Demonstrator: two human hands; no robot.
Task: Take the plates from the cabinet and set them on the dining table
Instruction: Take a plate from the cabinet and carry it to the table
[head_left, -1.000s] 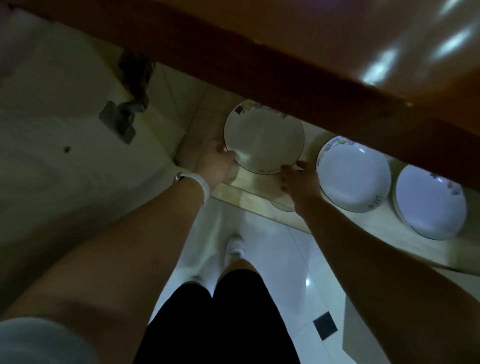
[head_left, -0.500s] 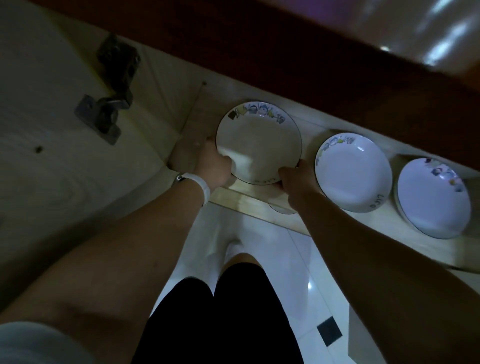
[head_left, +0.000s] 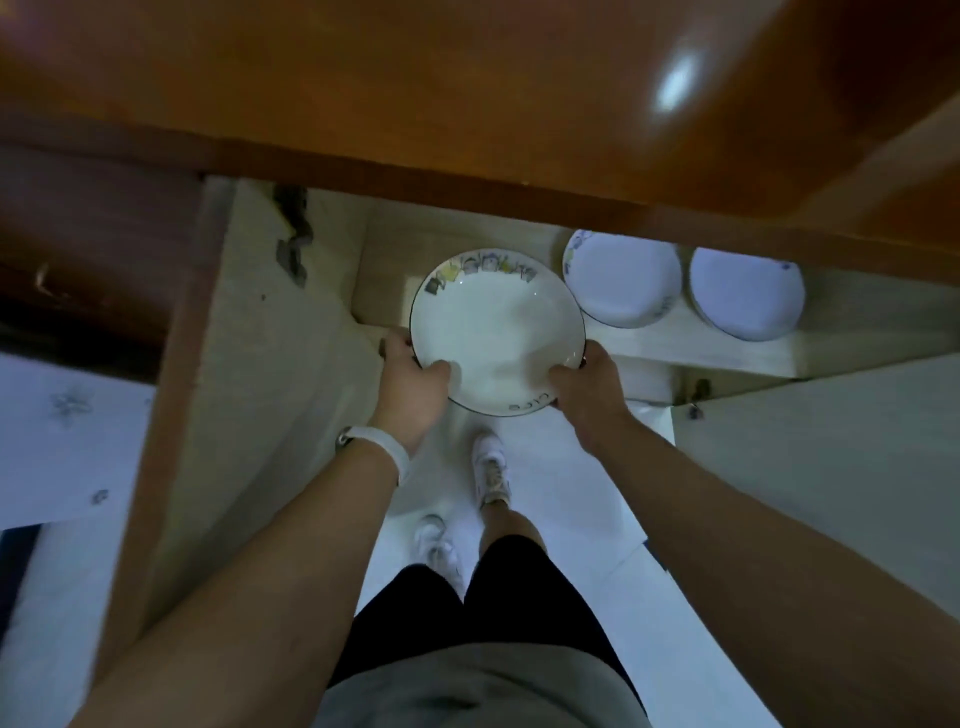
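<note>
A white plate (head_left: 496, 322) with a dark rim and a row of small cartoon figures along its far edge is held level in front of the cabinet shelf (head_left: 727, 345). My left hand (head_left: 410, 382) grips its near-left rim with the thumb on top. My right hand (head_left: 589, 387) grips the near-right rim the same way. Two more white plates stay on the shelf to the right: a middle plate (head_left: 623, 278) and a right plate (head_left: 745, 291).
An orange-brown countertop (head_left: 467, 104) overhangs the cabinet opening. The open left cabinet door (head_left: 270, 364) with its hinge (head_left: 293, 241) stands beside my left arm. A second door (head_left: 831, 467) is at the right. My feet stand on the white tiled floor (head_left: 545, 457).
The plate has been lifted off the shelf and drawn toward me, out past the shelf's front edge. My head has risen, so more countertop shows.
</note>
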